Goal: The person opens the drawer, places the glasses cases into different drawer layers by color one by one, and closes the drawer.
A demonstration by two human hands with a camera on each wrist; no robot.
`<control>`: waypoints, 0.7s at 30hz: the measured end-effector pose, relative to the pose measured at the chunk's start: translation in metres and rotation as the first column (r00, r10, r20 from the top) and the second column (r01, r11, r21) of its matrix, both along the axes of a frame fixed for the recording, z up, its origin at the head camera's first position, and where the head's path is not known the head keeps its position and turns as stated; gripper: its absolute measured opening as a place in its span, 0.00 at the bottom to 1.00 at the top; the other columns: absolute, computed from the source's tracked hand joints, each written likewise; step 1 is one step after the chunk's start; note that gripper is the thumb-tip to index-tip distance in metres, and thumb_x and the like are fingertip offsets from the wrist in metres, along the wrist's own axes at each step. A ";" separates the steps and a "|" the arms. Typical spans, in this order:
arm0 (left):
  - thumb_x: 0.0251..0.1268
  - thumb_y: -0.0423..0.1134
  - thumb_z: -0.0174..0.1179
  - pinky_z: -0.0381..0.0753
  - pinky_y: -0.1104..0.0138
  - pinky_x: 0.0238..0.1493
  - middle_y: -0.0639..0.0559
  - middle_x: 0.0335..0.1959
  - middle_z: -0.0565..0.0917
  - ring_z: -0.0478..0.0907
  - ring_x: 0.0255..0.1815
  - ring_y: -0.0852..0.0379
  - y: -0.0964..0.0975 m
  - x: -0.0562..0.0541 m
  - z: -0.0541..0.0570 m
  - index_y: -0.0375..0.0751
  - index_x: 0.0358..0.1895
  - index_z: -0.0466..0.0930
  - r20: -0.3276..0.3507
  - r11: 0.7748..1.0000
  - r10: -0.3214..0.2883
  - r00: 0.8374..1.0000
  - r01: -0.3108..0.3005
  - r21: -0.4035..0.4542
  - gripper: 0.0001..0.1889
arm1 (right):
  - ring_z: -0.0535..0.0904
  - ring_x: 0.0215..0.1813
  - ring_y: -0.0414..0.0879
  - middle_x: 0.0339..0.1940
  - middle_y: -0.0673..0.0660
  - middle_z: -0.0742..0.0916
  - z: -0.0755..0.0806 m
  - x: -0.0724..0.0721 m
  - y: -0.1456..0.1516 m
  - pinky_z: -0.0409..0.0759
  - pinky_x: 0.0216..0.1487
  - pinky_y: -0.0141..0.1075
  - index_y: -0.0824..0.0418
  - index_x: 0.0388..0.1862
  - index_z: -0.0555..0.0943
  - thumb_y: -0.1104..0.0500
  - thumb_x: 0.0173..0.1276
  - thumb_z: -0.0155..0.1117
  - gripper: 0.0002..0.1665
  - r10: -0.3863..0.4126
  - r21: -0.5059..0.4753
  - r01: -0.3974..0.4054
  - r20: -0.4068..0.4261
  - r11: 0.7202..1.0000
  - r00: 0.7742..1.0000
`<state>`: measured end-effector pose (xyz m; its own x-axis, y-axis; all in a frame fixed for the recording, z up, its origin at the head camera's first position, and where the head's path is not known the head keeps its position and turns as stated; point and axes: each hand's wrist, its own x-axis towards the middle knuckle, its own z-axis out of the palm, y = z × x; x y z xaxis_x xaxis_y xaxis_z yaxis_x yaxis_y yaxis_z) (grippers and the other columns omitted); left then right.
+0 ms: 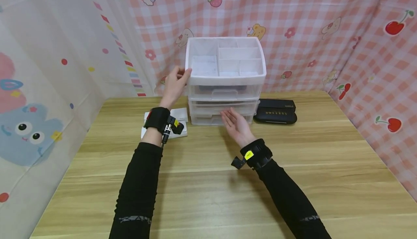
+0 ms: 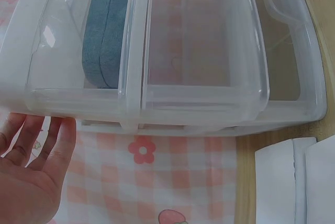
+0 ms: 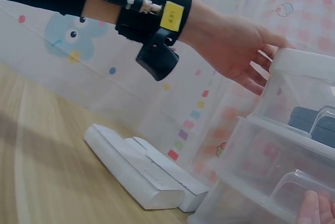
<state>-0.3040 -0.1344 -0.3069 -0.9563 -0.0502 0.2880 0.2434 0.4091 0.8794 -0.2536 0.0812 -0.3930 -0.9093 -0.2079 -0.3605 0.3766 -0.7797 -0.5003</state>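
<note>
A white drawer organizer (image 1: 228, 81) with clear drawers stands at the back of the table, its top divided into compartments. My left hand (image 1: 174, 87) touches its upper left side with the fingers, the thumb at the top edge. The middle drawer (image 2: 199, 51) sticks out a little from the frame. At this drawer's front is my right hand (image 1: 237, 125), fingers extended near the handle (image 3: 288, 179); only its fingertips (image 3: 310, 209) show in the right wrist view, so exact contact is unclear. A blue-grey fabric-like item (image 2: 104, 35) lies inside the top drawer.
White flat boxes (image 3: 131, 166) lie on the table left of the organizer. A black case (image 1: 275, 116) with gold lettering stands close against its right side. Behind hangs a pink checked curtain (image 1: 293, 0). Wood tabletop (image 1: 202, 195) extends in front.
</note>
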 end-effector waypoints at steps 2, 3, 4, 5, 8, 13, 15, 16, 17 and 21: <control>0.70 0.53 0.51 0.76 0.68 0.43 0.41 0.46 0.79 0.76 0.44 0.52 0.000 0.000 0.000 0.38 0.52 0.73 -0.004 1.000 0.003 1.000 -0.003 -0.001 0.22 | 0.59 0.75 0.46 0.71 0.57 0.64 -0.001 0.003 0.000 0.61 0.72 0.28 0.62 0.67 0.59 0.59 0.77 0.43 0.22 -0.005 0.007 0.005 0.001 1.000 1.000; 0.70 0.53 0.51 0.76 0.68 0.43 0.41 0.46 0.79 0.76 0.44 0.52 0.000 -0.001 0.000 0.37 0.52 0.73 -0.005 1.000 0.003 1.000 -0.003 -0.002 0.22 | 0.59 0.75 0.46 0.68 0.57 0.66 -0.001 0.005 0.001 0.62 0.72 0.28 0.62 0.65 0.61 0.59 0.77 0.43 0.20 -0.007 0.009 0.007 -0.001 1.000 1.000; 0.70 0.53 0.51 0.76 0.69 0.43 0.41 0.46 0.79 0.76 0.44 0.52 0.000 0.000 0.000 0.37 0.52 0.73 -0.006 1.000 0.003 1.000 -0.003 -0.001 0.22 | 0.59 0.75 0.47 0.66 0.57 0.68 -0.001 0.007 0.001 0.62 0.72 0.28 0.62 0.63 0.61 0.60 0.77 0.43 0.18 -0.008 0.013 0.008 -0.004 1.000 1.000; 0.70 0.53 0.51 0.75 0.69 0.42 0.41 0.46 0.79 0.76 0.44 0.53 0.001 0.000 0.000 0.37 0.52 0.73 -0.006 1.000 0.003 1.000 -0.003 -0.001 0.22 | 0.60 0.75 0.47 0.63 0.57 0.69 -0.001 0.009 0.001 0.62 0.71 0.28 0.62 0.61 0.62 0.60 0.77 0.43 0.16 -0.008 0.020 0.009 -0.007 1.000 1.000; 0.70 0.54 0.51 0.75 0.69 0.42 0.41 0.45 0.79 0.76 0.43 0.53 0.001 0.000 0.000 0.38 0.51 0.73 -0.002 1.000 0.006 1.000 -0.006 -0.003 0.22 | 0.61 0.74 0.47 0.56 0.56 0.72 -0.003 0.016 0.001 0.62 0.71 0.29 0.62 0.58 0.63 0.62 0.77 0.42 0.14 -0.013 0.032 0.013 -0.022 0.999 1.000; 0.70 0.54 0.51 0.74 0.69 0.42 0.42 0.45 0.78 0.75 0.43 0.53 0.000 0.000 0.000 0.38 0.51 0.73 0.007 1.000 0.004 1.000 -0.004 0.003 0.22 | 0.72 0.61 0.44 0.50 0.54 0.76 -0.007 0.030 0.001 0.65 0.69 0.28 0.61 0.50 0.66 0.66 0.76 0.42 0.08 -0.015 0.076 0.020 -0.062 0.997 0.998; 0.70 0.54 0.51 0.75 0.69 0.42 0.42 0.45 0.78 0.75 0.43 0.53 0.000 0.001 0.000 0.38 0.51 0.73 0.007 1.000 0.002 1.000 -0.002 0.005 0.22 | 0.74 0.56 0.42 0.46 0.53 0.77 -0.009 0.034 0.001 0.66 0.68 0.28 0.61 0.45 0.67 0.68 0.75 0.41 0.06 -0.009 0.108 0.019 -0.091 0.994 0.996; 0.70 0.54 0.50 0.75 0.69 0.42 0.42 0.45 0.78 0.75 0.43 0.53 0.000 0.000 0.000 0.38 0.51 0.73 0.007 1.000 0.003 1.000 -0.003 0.004 0.22 | 0.74 0.55 0.41 0.46 0.53 0.78 -0.010 0.037 0.001 0.67 0.67 0.27 0.62 0.44 0.68 0.69 0.74 0.41 0.07 -0.003 0.126 0.017 -0.107 0.992 0.994; 0.70 0.54 0.50 0.75 0.69 0.42 0.42 0.45 0.78 0.75 0.43 0.53 0.001 0.000 0.000 0.38 0.51 0.73 0.005 1.000 0.003 1.000 -0.003 0.004 0.22 | 0.75 0.57 0.41 0.45 0.52 0.78 -0.011 0.039 0.001 0.67 0.66 0.27 0.61 0.44 0.68 0.70 0.74 0.40 0.08 0.002 0.146 0.016 -0.120 0.989 0.993; 0.70 0.54 0.50 0.75 0.69 0.42 0.42 0.45 0.78 0.75 0.43 0.53 0.001 0.000 0.000 0.38 0.51 0.73 0.006 1.000 0.002 1.000 -0.002 0.002 0.22 | 0.68 0.68 0.46 0.56 0.56 0.75 -0.012 0.047 -0.001 0.64 0.69 0.29 0.65 0.58 0.64 0.72 0.73 0.38 0.17 0.005 0.190 0.021 -0.136 0.982 0.991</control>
<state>-0.3043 -0.1336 -0.3066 -0.9580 -0.0526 0.2819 0.2371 0.4078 0.8817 -0.2067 0.0801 -0.4054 -0.9536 -0.1396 -0.2667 0.2896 -0.6679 -0.6856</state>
